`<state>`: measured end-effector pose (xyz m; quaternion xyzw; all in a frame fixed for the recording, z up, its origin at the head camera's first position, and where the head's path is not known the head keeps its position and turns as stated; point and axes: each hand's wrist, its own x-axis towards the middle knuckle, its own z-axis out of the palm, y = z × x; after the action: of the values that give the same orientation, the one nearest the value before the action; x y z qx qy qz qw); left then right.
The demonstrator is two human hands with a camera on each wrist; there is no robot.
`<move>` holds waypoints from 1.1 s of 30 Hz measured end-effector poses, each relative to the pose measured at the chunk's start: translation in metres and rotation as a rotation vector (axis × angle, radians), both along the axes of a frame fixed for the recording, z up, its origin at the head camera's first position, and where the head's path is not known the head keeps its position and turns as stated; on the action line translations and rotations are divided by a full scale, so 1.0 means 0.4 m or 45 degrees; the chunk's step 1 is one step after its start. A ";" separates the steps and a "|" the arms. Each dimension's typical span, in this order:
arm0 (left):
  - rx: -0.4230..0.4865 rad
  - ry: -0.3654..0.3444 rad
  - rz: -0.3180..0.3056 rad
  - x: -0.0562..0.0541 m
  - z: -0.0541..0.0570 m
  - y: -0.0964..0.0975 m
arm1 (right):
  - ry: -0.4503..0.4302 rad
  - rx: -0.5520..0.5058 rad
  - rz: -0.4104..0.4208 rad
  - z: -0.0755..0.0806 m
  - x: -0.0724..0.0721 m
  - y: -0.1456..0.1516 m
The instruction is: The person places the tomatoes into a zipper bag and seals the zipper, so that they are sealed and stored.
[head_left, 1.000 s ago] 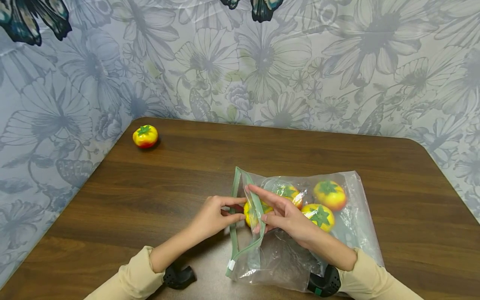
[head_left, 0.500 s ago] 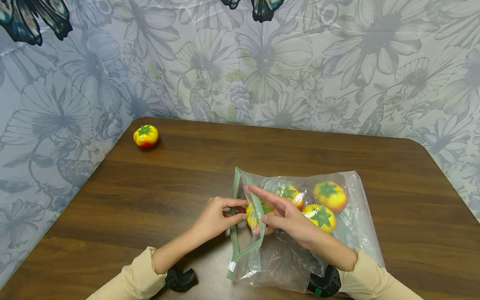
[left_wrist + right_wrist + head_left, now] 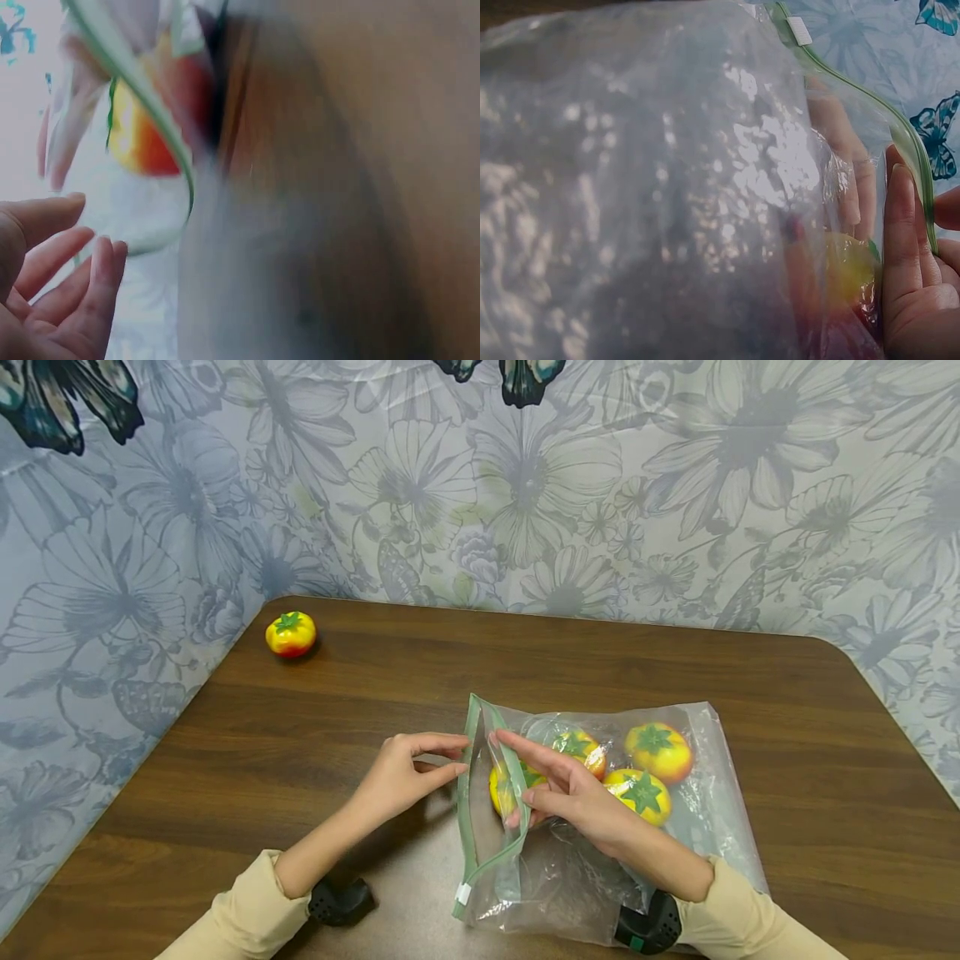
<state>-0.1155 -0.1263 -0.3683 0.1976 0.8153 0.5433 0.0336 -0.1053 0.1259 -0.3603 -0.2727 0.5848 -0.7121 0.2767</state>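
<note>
A clear zip bag (image 3: 675,835) with a green rim lies on the table, its mouth to the left. My right hand (image 3: 573,797) pinches the upper edge of the mouth between thumb and fingers, the index finger extended along it. Just inside the mouth sits a yellow-red artificial fruit (image 3: 498,789) with a green leafy cap, partly hidden by film and hand. Several like it, such as one fruit (image 3: 660,750), lie deeper in. My left hand (image 3: 401,772), fingers loosely bent around nothing, is beside the rim; whether its fingertips touch it, I cannot tell.
Another yellow-red fruit (image 3: 291,634) stands alone at the far left corner of the brown wooden table (image 3: 360,693). A white slider (image 3: 463,892) sits at the near end of the bag's rim. Flowered cloth (image 3: 420,502) hangs behind the table.
My left hand has let go of the fruit in the bag's mouth and drawn back to the left, out of the opening. The right hand and the bag have stayed put.
</note>
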 end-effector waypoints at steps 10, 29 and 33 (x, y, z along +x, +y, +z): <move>0.031 -0.069 0.133 -0.050 0.008 -0.104 | 0.004 -0.009 -0.003 -0.002 -0.001 0.000; 0.197 0.077 0.780 -0.216 0.067 -0.334 | 0.019 -0.044 0.012 -0.008 0.000 0.000; 0.245 0.098 0.831 -0.244 0.067 -0.364 | 0.020 -0.042 0.012 -0.009 0.000 0.000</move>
<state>-0.2129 -0.2718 -0.3417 -0.0513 0.7812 0.5919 -0.1916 -0.1051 0.1257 -0.3640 -0.2855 0.5740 -0.7182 0.2707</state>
